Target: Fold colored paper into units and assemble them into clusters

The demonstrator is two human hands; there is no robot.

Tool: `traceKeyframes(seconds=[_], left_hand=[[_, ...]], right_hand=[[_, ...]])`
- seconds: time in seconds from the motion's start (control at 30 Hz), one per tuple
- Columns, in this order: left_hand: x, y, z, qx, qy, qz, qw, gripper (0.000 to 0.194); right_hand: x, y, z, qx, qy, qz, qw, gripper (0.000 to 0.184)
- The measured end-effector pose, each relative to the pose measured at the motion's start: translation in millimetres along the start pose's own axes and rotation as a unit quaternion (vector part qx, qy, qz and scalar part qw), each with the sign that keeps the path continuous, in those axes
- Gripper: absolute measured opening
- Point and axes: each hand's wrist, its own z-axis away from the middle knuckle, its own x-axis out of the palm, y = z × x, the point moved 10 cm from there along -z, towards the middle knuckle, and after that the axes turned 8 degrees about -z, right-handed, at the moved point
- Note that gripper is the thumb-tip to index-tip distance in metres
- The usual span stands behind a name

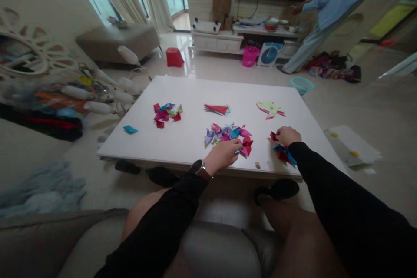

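My left hand (pixel 224 155), with a watch on its wrist, lies at the near edge of a pile of folded paper cranes (pixel 225 133) in purple, pink, blue and red. Its fingers stretch against the pile, beside a red crane (pixel 247 142). Closed in a pinch, my right hand (pixel 288 135) holds a small red folded paper piece (pixel 274 136) near the table's right side. Just below that hand sit blue and red folded papers (pixel 282 154), partly hidden by the sleeve.
The white table (pixel 182 143) also bears another folded-paper cluster (pixel 167 114), a blue piece (pixel 130 129), a red and pale blue stack (pixel 218 109) and green and pink strips (pixel 271 108). A person in light blue (pixel 335 4) stands beyond, near a teal basket (pixel 302 83).
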Motion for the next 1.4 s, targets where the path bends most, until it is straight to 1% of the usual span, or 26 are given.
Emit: traceKeyframes(seconds=[0.1, 0.2, 0.23, 0.3, 0.37, 0.43, 0.5, 0.57, 0.63, 0.7, 0.77, 0.83, 0.9, 0.97, 1.03, 1.07, 1.13, 1.2, 1.3, 1.4], left_hand=[[-3.9, -3.5, 1.9, -0.006, 0.006, -0.001, 1.000, 0.028], [-8.7, -6.3, 4.1, -0.010, 0.011, -0.002, 1.000, 0.025], [-10.6, -7.1, 5.0, -0.012, 0.011, -0.003, 1.000, 0.024], [-15.5, -8.7, 6.9, -0.017, 0.018, -0.001, 1.000, 0.023], [-22.4, -10.5, 9.6, -0.022, 0.034, 0.005, 0.999, 0.023], [-29.1, -13.0, 12.8, -0.029, 0.049, 0.012, 0.998, 0.022], [-33.6, -16.8, 16.0, -0.043, 0.053, 0.018, 0.997, 0.020], [-37.5, -25.4, 18.7, -0.078, 0.054, 0.025, 0.995, 0.019], [-45.0, -42.8, 22.8, -0.150, 0.074, 0.046, 0.985, 0.023], [-54.9, -66.0, 30.9, -0.240, 0.115, 0.091, 0.960, 0.032], [-61.2, -87.5, 40.7, -0.314, 0.143, 0.135, 0.929, 0.042], [-63.0, -104.2, 49.3, -0.365, 0.138, 0.154, 0.908, 0.047], [-66.8, -118.9, 59.7, -0.403, 0.150, 0.180, 0.885, 0.048], [-72.7, -132.3, 72.4, -0.426, 0.205, 0.250, 0.845, 0.047], [-75.8, -144.2, 84.5, -0.437, 0.261, 0.332, 0.794, 0.047], [-75.9, -149.1, 89.0, -0.441, 0.276, 0.363, 0.773, 0.048], [-76.3, -156.8, 95.5, -0.447, 0.288, 0.397, 0.748, 0.051], [-78.6, -162.2, 99.9, -0.448, 0.297, 0.407, 0.738, 0.051], [-81.6, -166.0, 102.8, -0.444, 0.306, 0.409, 0.736, 0.046], [-81.9, -166.4, 102.7, -0.442, 0.307, 0.406, 0.739, 0.040]], right_hand=[[16.0, 13.8, -12.7, 0.003, -0.013, 0.021, 1.000, 0.026], [22.9, 22.4, -20.5, -0.003, -0.036, 0.034, 0.999, 0.023], [21.4, 23.4, -23.0, -0.003, -0.042, 0.039, 0.998, 0.023], [10.6, 17.8, -29.1, -0.009, -0.039, 0.054, 0.998, 0.023], [-7.0, -3.8, -36.3, -0.036, -0.022, 0.068, 0.997, 0.024], [-24.3, -42.5, -42.5, -0.074, -0.009, 0.077, 0.994, 0.024], [-36.8, -96.3, -44.8, -0.116, -0.011, 0.076, 0.990, 0.025], [-45.3, -162.3, -41.3, -0.163, -0.012, 0.064, 0.984, 0.025], [-48.9, -236.8, -30.5, -0.231, -0.007, 0.039, 0.972, 0.027], [-43.8, -308.2, -16.3, -0.296, -0.011, 0.003, 0.955, 0.032], [-30.4, -369.4, -4.6, -0.343, -0.020, -0.016, 0.939, 0.039], [-13.3, -419.8, 2.0, -0.377, -0.027, -0.026, 0.925, 0.046], [2.9, -460.8, 2.8, -0.399, -0.027, -0.036, 0.916, 0.049], [15.6, -494.3, -0.4, -0.412, -0.024, -0.045, 0.910, 0.050], [25.0, -521.2, -5.6, -0.419, -0.021, -0.053, 0.906, 0.051], [28.8, -532.1, -8.4, -0.420, -0.021, -0.056, 0.906, 0.053], [35.5, -548.3, -14.0, -0.419, -0.023, -0.058, 0.906, 0.056], [41.3, -556.8, -18.7, -0.413, -0.027, -0.056, 0.909, 0.054], [45.3, -557.8, -21.6, -0.401, -0.030, -0.051, 0.914, 0.041], [36.8, -550.7, -18.1, -0.392, -0.018, -0.050, 0.918, 0.034]])
